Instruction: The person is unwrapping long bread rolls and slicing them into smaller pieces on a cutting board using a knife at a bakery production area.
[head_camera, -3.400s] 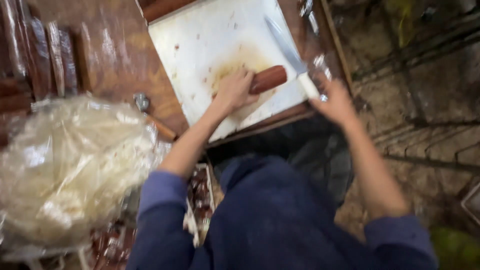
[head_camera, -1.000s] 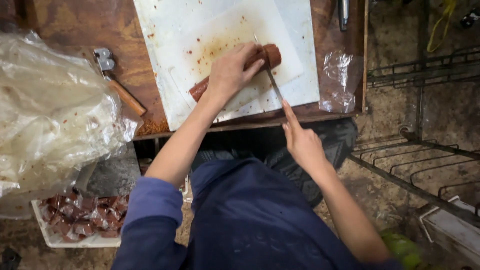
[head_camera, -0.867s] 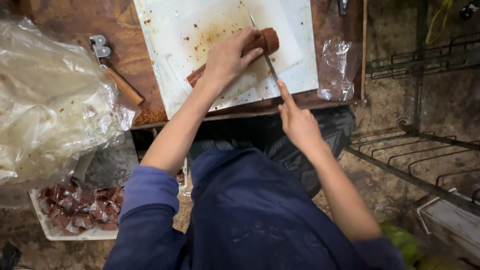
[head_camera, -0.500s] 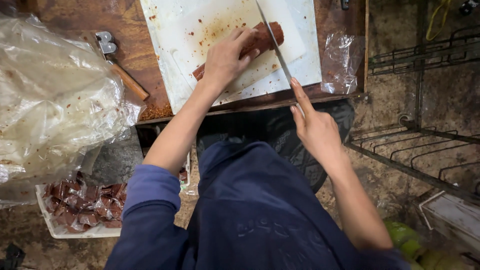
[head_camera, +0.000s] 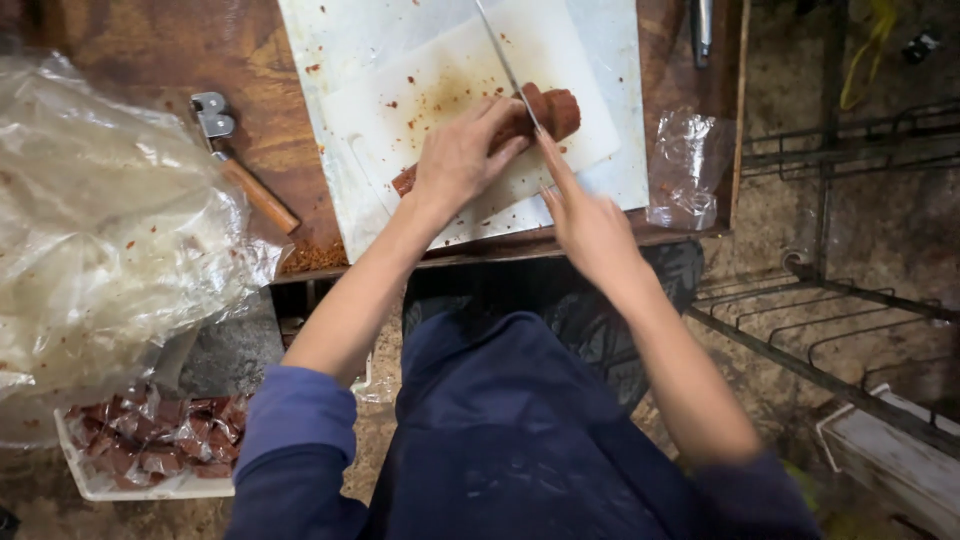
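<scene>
**Blade across the log, near its far end**

The log (head_camera: 520, 125) lay on the board (head_camera: 620, 165) with its long axis running from 8 o'clock to 2 o'clock. My left hand (head_camera: 460, 160) was clamped over its middle, fingers curled over the top, so only the stub at 2 o'clock and a short bit at 8 o'clock showed. My right hand (head_camera: 585, 225) sat at 5 o'clock from the log, closed on the knife (head_camera: 505, 65) handle, forefinger laid along the spine. The blade ran toward 11 o'clock and crossed the log close beside my left fingertips; those fingertips were the nearest thing in the blade's way. The left hand was the nearer to the log, being on it.

On the table (head_camera: 150, 50), a wooden-handled tool (head_camera: 240, 165) lay at 9 o'clock from the board and a crumpled wrapper (head_camera: 685, 165) at 3 o'clock, both apart from the cut. A big plastic bag (head_camera: 110, 230) bulged at far left, above a tray (head_camera: 150, 455) of wrapped pieces.
</scene>
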